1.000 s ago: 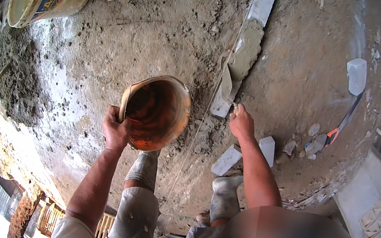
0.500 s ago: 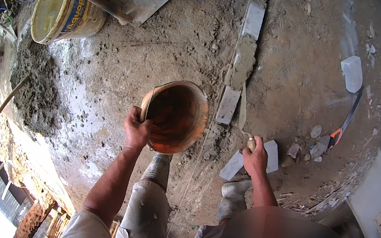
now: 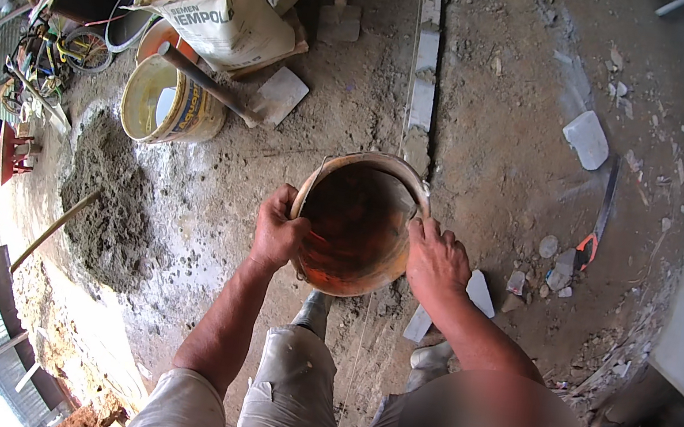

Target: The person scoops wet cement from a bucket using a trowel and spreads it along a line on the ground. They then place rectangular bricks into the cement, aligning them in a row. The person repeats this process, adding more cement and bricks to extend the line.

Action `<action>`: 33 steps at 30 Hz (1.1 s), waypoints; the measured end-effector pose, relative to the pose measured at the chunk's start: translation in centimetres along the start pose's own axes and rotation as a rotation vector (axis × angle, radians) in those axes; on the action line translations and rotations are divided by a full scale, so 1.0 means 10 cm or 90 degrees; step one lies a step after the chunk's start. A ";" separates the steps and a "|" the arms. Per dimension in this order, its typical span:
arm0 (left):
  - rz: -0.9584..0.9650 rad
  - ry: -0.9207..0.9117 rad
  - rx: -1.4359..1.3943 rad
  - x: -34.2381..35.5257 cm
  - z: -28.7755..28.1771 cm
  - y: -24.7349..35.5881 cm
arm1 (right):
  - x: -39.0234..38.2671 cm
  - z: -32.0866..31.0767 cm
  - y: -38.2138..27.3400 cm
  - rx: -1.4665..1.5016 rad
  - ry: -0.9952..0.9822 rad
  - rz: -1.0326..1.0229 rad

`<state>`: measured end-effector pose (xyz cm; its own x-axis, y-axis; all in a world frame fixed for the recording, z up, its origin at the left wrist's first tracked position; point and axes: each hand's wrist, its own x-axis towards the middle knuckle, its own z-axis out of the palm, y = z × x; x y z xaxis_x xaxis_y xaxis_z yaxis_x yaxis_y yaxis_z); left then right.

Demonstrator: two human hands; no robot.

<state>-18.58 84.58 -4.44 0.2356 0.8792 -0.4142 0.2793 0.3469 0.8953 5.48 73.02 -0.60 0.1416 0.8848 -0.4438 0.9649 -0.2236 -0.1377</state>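
Note:
A round orange bucket [image 3: 350,277] is held up in front of my legs, its dark, orange-stained inside facing me. My left hand [image 3: 277,228] grips its left rim, thumb inside. On the opposite side my right hand [image 3: 439,260] is closed over the right rim. The trowel seen earlier does not show now. Just beyond the bucket runs a narrow row of pale blocks [image 3: 421,101] with grey mortar, beside a thin string. Two loose pale block pieces [image 3: 480,293] lie by my right forearm and are partly hidden.
A wet mortar heap [image 3: 106,203] lies left, with a stick-like handle [image 3: 53,230] over it. Beyond it stand a yellowish pail [image 3: 127,128], a shovel [image 3: 279,99] and sacks [image 3: 228,26]. At right are a saw [image 3: 605,211] with an orange handle and a pale block [image 3: 586,140].
My right hand has moved from near the loose blocks, where it held a trowel, to the bucket's right rim. The left keeps its grip. The view has shifted, showing more of the far ground.

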 end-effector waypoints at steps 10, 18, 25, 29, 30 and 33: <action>0.105 0.019 0.011 -0.14 -0.25 0.77 | -0.62 -0.58 -0.23 -0.098 0.067 -0.234; 0.144 0.001 0.069 -0.48 -0.38 0.74 | -0.63 -0.34 -0.49 -0.006 0.203 -0.143; 0.135 0.040 0.302 -0.58 -0.73 0.55 | -0.86 -0.14 -0.76 0.052 0.109 -0.186; 0.136 0.005 0.287 -0.55 -0.74 0.46 | -0.69 -0.04 -0.75 0.021 0.070 -0.136; 0.160 -0.027 0.288 -0.55 -0.71 0.51 | -0.67 0.03 -0.77 0.005 0.043 -0.136; 0.184 -0.107 0.258 -0.61 -0.58 0.68 | -0.61 0.08 -0.79 0.206 -0.076 -0.149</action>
<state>-23.52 83.48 5.08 0.4930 0.8442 -0.2106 0.5110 -0.0850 0.8554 -3.19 69.09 2.53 -0.1186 0.8775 -0.4646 0.8458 -0.1559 -0.5102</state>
